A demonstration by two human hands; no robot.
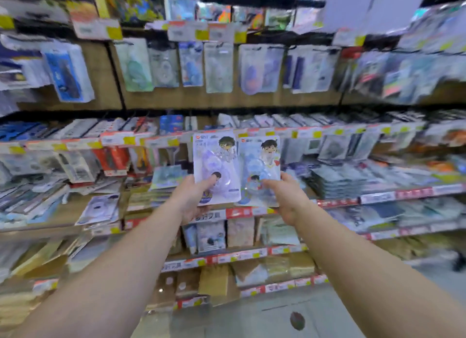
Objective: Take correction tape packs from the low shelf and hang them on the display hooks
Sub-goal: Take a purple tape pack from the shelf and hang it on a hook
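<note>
At chest height before the shelves, two correction tape packs stand upright side by side, edges nearly touching: a purple pack (216, 167) and a blue pack (259, 170). The left hand (189, 199) grips the purple one by its lower left corner; the right hand (287, 199) pinches the blue one's lower right corner. Above, blurred blister packs (218, 67) hang along the wooden back panel (100, 70).
</note>
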